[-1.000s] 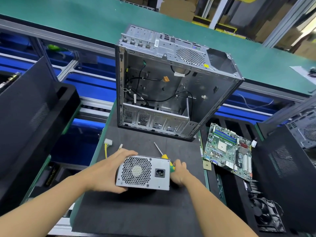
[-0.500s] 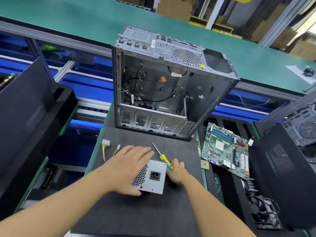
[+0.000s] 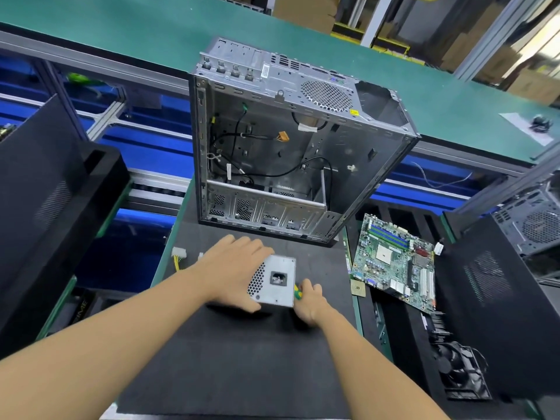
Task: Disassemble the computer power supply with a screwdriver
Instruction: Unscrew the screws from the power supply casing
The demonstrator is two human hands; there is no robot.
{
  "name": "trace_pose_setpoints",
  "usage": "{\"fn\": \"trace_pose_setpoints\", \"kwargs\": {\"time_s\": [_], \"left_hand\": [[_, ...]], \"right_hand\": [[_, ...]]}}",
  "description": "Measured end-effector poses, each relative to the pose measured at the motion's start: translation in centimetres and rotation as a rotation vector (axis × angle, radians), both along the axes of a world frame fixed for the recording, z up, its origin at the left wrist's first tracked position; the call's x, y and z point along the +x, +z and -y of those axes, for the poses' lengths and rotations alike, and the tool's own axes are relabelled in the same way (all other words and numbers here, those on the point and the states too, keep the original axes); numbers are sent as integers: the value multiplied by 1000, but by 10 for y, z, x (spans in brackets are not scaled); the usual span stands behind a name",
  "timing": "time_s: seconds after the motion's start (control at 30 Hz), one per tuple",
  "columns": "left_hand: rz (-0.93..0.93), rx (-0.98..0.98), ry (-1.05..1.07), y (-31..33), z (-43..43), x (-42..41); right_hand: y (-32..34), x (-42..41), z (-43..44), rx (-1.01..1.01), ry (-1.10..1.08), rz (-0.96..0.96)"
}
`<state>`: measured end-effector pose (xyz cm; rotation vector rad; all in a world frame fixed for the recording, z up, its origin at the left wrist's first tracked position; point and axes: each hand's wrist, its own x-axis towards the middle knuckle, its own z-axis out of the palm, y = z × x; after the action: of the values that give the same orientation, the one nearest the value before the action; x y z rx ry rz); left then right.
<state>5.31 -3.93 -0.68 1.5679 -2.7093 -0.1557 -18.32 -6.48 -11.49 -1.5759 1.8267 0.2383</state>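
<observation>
A view from above of a workbench, looking down at a person's two bare forearms reaching onto a dark mat [image 3: 242,359]. A small grey metal power supply [image 3: 277,280] sits on the mat near its middle, just in front of an open computer case [image 3: 288,147]. The face with the black mains socket and a honeycomb vent points toward the viewer. The left hand [image 3: 233,268] lies over the top and left side of the power supply, fingers spread across the top and the thumb hooked along the lower front edge, holding it. The right hand [image 3: 309,298] is just to the right of the box, fingers curled tightly round the green and yellow handle of a screwdriver [image 3: 298,291]. The handle touches the box's right edge, and the shaft and tip are hidden. The case stands upright with its side off, showing loose black cables inside. To its right a green motherboard [image 3: 394,262] lies flat, with a small square chip [image 3: 358,288] beside its near corner. A black fan [image 3: 460,374] lies further right and nearer. A white connector [image 3: 178,254] on yellow wires rests left of the left hand. A green belt [image 3: 151,25] runs behind the case.
</observation>
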Motion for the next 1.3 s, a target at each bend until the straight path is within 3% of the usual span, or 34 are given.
{"fn": "trace_pose_setpoints", "kwargs": {"time_s": [0.13, 0.27, 0.37, 0.47, 0.73, 0.93, 1.1, 1.3], "left_hand": [[-19, -45, 7, -7, -3, 0], [-45, -63, 15, -9, -5, 1], [-80, -69, 35, -11, -5, 1], [-114, -90, 45, -12, -5, 1], [-127, -125, 236, -18, -11, -13], [-199, -97, 281, -18, -19, -16], [-451, -144, 306, -18, -27, -13], [-466, -162, 328, -16, -26, -15]], "right_hand": [[-1, -2, 1, -7, 2, 22], [5, -8, 1, -50, -80, 159], [18, -10, 4, -207, -258, 297], [46, -6, 15, -388, -298, 359], [143, 25, 24, -792, -209, 574], [189, 36, 14, -993, -144, 589], [209, 39, 10, -1042, -102, 694], [206, 36, 8, -1027, -55, 694]]}}
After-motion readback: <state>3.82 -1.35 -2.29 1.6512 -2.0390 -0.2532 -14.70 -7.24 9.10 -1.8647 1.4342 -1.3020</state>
